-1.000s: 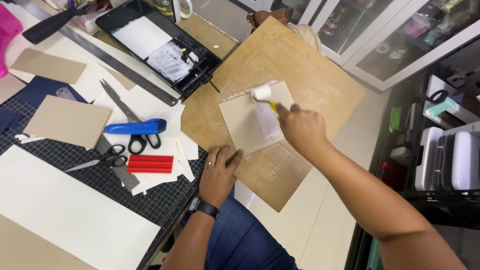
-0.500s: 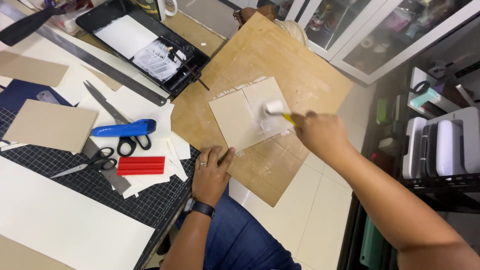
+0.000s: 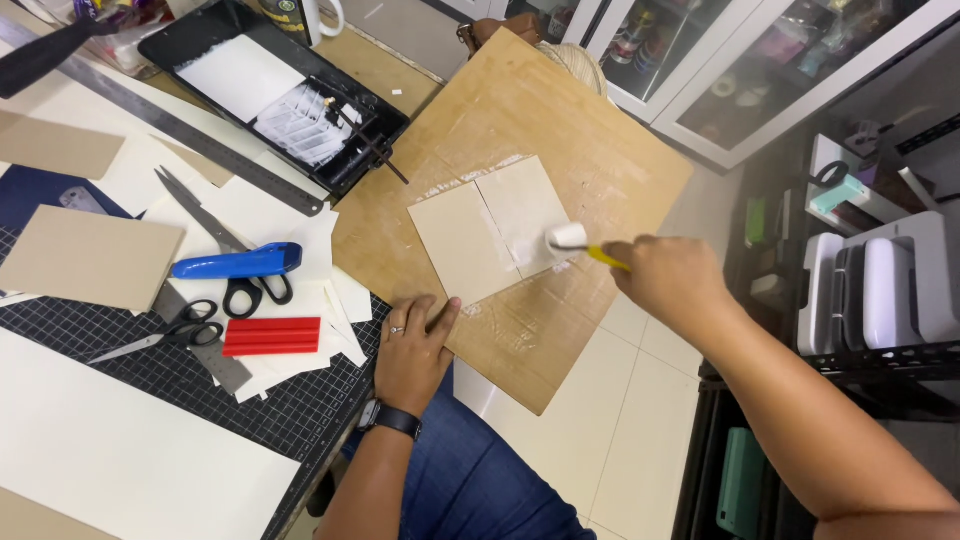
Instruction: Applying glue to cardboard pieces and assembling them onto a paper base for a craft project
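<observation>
My right hand (image 3: 668, 279) grips a small roller with a yellow handle; its white roller head (image 3: 566, 237) rests on the right edge of a pale square card (image 3: 487, 227), whose right half looks whitish with glue. The card lies on a large brown board (image 3: 530, 110) that juts past the table edge over the floor. My left hand (image 3: 413, 350), with a ring and a dark wristwatch, lies flat on the board's near edge, fingers spread, just below the card's lower corner.
A black tray (image 3: 270, 85) with white glue and a thin brush sits at the back left. Two pairs of scissors (image 3: 160, 335), a blue-handled cutter (image 3: 238, 264), a red bar (image 3: 272, 336), a long metal ruler (image 3: 160, 120), brown card pieces (image 3: 90, 257) and white sheets cover the cutting mat. Shelves stand at right.
The roller has travelled from the card's top edge down and to the right, ending at its right edge. My left hand has stayed on the board's near edge.
</observation>
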